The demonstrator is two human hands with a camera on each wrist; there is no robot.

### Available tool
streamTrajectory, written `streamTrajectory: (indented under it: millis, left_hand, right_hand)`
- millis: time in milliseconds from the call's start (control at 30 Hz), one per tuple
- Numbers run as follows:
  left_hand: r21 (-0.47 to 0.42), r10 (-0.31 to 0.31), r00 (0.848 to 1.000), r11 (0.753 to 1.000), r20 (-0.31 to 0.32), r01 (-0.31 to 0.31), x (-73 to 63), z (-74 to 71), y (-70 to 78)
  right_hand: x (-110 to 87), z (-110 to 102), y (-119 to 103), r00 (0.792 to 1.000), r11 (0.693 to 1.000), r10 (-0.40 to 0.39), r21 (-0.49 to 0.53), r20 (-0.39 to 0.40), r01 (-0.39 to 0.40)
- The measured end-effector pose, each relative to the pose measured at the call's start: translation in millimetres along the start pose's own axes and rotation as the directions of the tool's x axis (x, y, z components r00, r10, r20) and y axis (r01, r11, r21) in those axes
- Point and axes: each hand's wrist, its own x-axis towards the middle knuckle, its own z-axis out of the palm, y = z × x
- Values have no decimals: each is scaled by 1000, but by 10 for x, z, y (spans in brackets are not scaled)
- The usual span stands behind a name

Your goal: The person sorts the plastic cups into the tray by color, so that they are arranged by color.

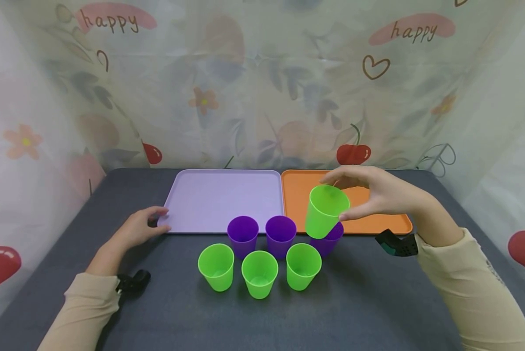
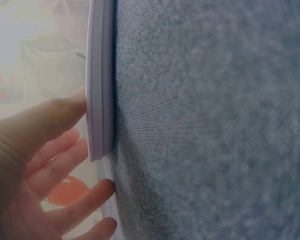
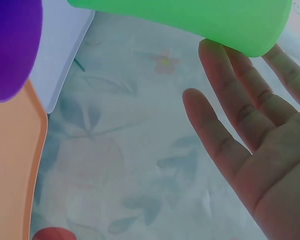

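My right hand (image 1: pixel 381 192) holds a green plastic cup (image 1: pixel 321 217) up in the air, thumb on the near side and fingers at the far side. The cup is tilted, its mouth upward, and partly covers the rightmost purple cup (image 1: pixel 330 241). In the right wrist view, fingertips (image 3: pixel 212 55) touch the green cup's wall. My left hand (image 1: pixel 137 228) rests at the left edge of the lavender tray (image 1: pixel 227 200), thumb and forefinger spread apart. In the left wrist view its thumb touches the tray's rim (image 2: pixel 101 100); the fingers are loosely extended.
Two more purple cups (image 1: pixel 243 236) (image 1: pixel 281 236) stand at the trays' near edge. Nearer me, three green cups (image 1: pixel 216 268) (image 1: pixel 260 275) (image 1: pixel 303 267) stand upright in a row. The orange tray (image 1: pixel 297 190) adjoins the lavender one on the right. A patterned curtain (image 1: pixel 253 97) hangs behind the dark table (image 1: pixel 179 312).
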Motion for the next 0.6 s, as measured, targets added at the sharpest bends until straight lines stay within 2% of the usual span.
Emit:
streamTrajectory:
  millis: [300, 600]
  left_hand:
    - [-6, -15, 1000, 1000, 9, 15, 4, 1, 4]
    - [-9, -4, 1000, 1000, 7, 4, 10, 0, -11]
  right_hand:
    - [294, 10, 53, 998, 996, 61, 63, 11, -62]
    - [608, 82, 98, 998, 988, 60, 142, 28, -63]
